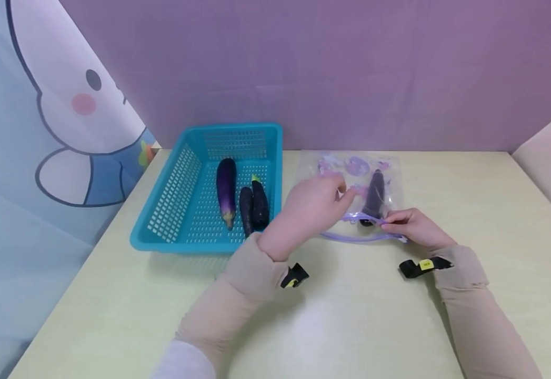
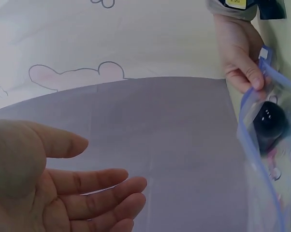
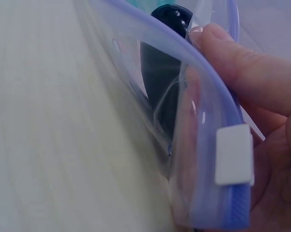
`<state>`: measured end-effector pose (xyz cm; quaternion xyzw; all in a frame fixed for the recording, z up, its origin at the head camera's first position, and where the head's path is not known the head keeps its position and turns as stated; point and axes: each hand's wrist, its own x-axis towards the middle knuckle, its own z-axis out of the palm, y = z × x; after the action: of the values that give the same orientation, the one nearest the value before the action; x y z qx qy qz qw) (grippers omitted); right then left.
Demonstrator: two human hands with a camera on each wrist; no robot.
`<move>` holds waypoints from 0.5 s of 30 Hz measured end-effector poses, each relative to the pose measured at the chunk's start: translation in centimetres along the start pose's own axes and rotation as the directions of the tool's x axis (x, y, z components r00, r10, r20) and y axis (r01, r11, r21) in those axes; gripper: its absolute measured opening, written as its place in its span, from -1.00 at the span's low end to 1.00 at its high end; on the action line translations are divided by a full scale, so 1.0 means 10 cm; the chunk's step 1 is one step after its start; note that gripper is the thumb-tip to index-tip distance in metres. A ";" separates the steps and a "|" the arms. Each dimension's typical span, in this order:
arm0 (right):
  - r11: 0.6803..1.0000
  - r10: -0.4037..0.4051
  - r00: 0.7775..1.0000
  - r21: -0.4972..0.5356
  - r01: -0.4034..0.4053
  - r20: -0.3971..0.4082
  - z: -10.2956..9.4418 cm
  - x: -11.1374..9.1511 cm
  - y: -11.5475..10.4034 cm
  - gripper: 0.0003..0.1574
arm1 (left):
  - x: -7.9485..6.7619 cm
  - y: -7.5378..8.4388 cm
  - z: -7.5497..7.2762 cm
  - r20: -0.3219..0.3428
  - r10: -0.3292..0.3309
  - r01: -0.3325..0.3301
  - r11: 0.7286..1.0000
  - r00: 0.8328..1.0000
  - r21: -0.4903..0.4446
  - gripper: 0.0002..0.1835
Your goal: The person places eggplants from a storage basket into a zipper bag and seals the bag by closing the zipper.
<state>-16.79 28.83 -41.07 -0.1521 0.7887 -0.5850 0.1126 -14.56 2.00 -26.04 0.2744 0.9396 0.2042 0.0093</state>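
A clear slider bag [image 1: 351,164] with pink and purple prints lies on the table, its purple-edged mouth spread toward me. Inside it is a dark eggplant [image 1: 375,193], whose rounded end shows at the mouth. My right hand [image 1: 412,226] pinches the bag's edge near its right corner, close by the white slider [image 3: 234,154]. Over the bag's left part hovers my left hand [image 1: 314,202], fingers extended and apart from the thumb, holding nothing in the left wrist view. To its left stands a blue basket [image 1: 161,213] with several eggplants, one of them purple [image 1: 226,187].
The pale table [image 1: 351,316] runs up to a purple cloth backdrop [image 1: 332,73]. A cartoon-printed cloth [image 1: 62,131] hangs at the left. The basket's right wall lies under my left forearm in the head view.
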 end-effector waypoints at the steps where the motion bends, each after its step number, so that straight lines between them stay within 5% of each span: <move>1: 1.000 -0.003 1.000 0.003 0.003 0.004 0.01 0.00 0.00 -0.76 | -0.01 -0.01 -0.03 0.002 -0.002 0.002 1.000 1.000 0.005 -0.65; 15: 0.999 0.031 0.999 -0.034 -0.031 -0.007 0.00 0.01 0.01 -0.77 | 0.00 -0.12 -0.39 -0.016 -0.037 0.037 0.999 0.999 -0.006 -0.68</move>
<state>-16.88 28.88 -41.20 -0.1397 0.8013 -0.5700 0.1164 -15.68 -0.41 -22.89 0.2552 0.9441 0.2087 0.0064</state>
